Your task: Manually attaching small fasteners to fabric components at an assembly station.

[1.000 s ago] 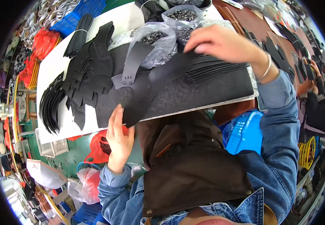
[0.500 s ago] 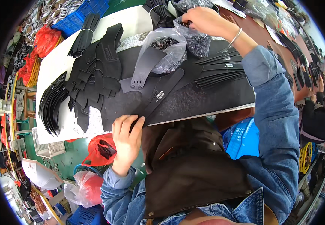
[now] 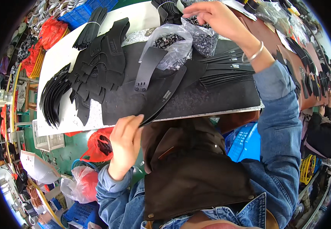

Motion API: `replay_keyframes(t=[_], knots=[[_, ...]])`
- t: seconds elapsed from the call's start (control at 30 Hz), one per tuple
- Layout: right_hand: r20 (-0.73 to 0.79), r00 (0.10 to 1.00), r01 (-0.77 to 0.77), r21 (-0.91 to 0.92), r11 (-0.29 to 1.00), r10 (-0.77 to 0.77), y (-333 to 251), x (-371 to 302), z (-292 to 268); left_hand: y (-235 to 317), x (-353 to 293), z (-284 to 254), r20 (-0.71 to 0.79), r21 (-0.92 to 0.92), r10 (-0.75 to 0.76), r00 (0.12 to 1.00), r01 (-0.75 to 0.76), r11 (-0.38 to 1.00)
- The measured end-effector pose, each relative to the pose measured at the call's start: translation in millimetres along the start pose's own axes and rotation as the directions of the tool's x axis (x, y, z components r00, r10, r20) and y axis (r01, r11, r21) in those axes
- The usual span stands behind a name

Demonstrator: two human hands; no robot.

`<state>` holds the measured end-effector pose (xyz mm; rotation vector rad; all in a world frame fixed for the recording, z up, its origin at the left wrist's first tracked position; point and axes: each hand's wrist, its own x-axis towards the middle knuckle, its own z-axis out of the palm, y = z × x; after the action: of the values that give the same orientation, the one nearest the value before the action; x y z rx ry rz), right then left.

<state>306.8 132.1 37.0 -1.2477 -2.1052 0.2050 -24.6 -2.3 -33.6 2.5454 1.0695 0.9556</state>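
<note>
Two hands, left pinching strip, one bracelet

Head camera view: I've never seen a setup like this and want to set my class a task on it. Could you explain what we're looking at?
There is no machine here, just a person's bare left hand and right hand. Every picture comes from one wide fisheye camera worn on the head, looking down, so straight edges bend and picture left is the person's left. On the white table lie a dark mat, fanned black pieces, a tied bundle and two clear bags of small dark parts. The left hand holds the near end of a curved black strip at the table's edge. The right hand is by the bags; whether it holds anything is unclear.
</note>
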Motion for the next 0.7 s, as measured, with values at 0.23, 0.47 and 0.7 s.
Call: replay_keyframes(t=[0.23,0.47,0.7], knots=[[0.092,0.971,-0.229,0.633,0.740,0.222,-106,-46,29,16,10,-6,-0.005,-0.536,-0.491,0.871,0.412,0.737],[-0.105,0.988,0.151,0.495,0.856,-0.114,-145,-73,72,29,24,-10,0.019,-0.776,-0.463,0.886,0.305,0.551],[-0.112,0.971,0.233,0.246,0.941,-0.211,-148,-73,79,29,18,-10,-0.042,-0.490,-0.277,0.960,0.222,0.843]])
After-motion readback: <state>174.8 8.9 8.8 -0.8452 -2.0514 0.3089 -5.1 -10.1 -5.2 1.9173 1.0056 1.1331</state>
